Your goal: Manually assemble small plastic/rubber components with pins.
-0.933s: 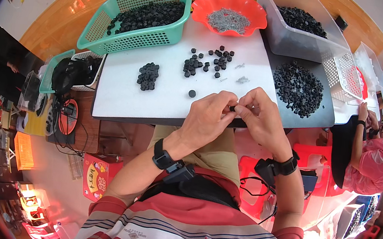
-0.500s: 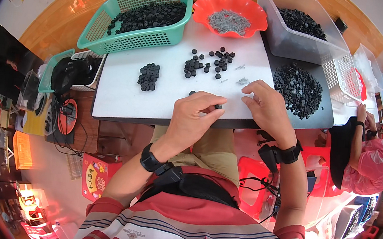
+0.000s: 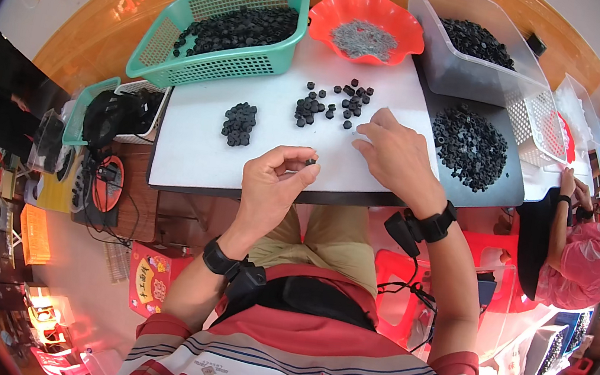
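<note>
My left hand (image 3: 270,184) is closed in a pinch near the table's front edge, with a small black plastic knob (image 3: 310,162) between thumb and fingertips. To its right, my right hand (image 3: 399,158) reaches over the white table top, thumb and index finger apart; nothing shows between them. Its fingers cover the spot where small grey metal pins lay. Just beyond my hands, loose black knobs (image 3: 307,108) form a scattered group. A tighter cluster of the same black knobs (image 3: 239,123) sits farther left.
At the back stand a green basket (image 3: 237,60) of black parts, a red scalloped bowl (image 3: 324,12) of metal pins and a clear bin (image 3: 456,75). A heap of black parts (image 3: 471,148) lies on a dark mat. At far right a person in pink (image 3: 586,264) sits working.
My left hand has drawn left and slightly down, still pinching the knob. My right hand has moved left and forward, over where the loose pins lay. The whole view has shifted slightly.
</note>
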The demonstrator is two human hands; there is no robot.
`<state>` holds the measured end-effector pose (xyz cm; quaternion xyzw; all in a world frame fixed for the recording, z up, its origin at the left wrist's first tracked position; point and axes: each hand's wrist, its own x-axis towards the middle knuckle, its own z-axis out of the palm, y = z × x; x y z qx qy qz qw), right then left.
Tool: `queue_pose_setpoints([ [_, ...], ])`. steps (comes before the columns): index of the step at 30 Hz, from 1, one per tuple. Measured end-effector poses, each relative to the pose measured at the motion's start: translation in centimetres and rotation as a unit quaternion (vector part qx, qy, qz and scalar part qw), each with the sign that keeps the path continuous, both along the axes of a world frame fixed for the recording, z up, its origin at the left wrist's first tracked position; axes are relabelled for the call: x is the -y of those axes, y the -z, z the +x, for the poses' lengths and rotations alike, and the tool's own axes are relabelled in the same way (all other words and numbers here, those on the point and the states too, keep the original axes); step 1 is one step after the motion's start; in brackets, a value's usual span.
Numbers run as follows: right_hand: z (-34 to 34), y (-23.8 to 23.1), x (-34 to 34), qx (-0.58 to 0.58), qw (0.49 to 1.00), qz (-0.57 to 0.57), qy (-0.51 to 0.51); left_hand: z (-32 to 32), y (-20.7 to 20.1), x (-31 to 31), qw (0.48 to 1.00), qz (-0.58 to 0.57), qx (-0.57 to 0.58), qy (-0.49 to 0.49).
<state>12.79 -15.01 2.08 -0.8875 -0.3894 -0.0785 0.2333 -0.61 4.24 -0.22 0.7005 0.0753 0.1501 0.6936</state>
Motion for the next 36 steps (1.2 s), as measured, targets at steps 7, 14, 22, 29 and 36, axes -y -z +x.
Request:
queue_pose_setpoints([
  [7,1.5,0.8,-1.4,0.013,0.997,-0.069,0.023,-0.7,0.0,-0.9,0.999,-0.018,0.024,-0.03],
  [14,1.3,0.0,-2.0,0.05,0.992,-0.111,0.027,-0.9,-0.1,-1.4,0.999,-0.018,0.019,-0.033],
  [22,1.8,-0.3,-0.4,0.041,0.99,-0.136,0.027,-0.9,0.1,-1.8,0.998,-0.036,0.03,-0.041],
  [29,-0.3,-0.9,0.7,0.038,0.997,0.069,-0.027,-0.5,-0.3,-1.6,0.992,-0.13,0.0,-0.001],
  [36,-4.8,-1.0,-1.3,-0.134,0.933,0.313,-0.118,-0.3,-1.6,-1.1,0.935,-0.342,-0.039,0.08],
])
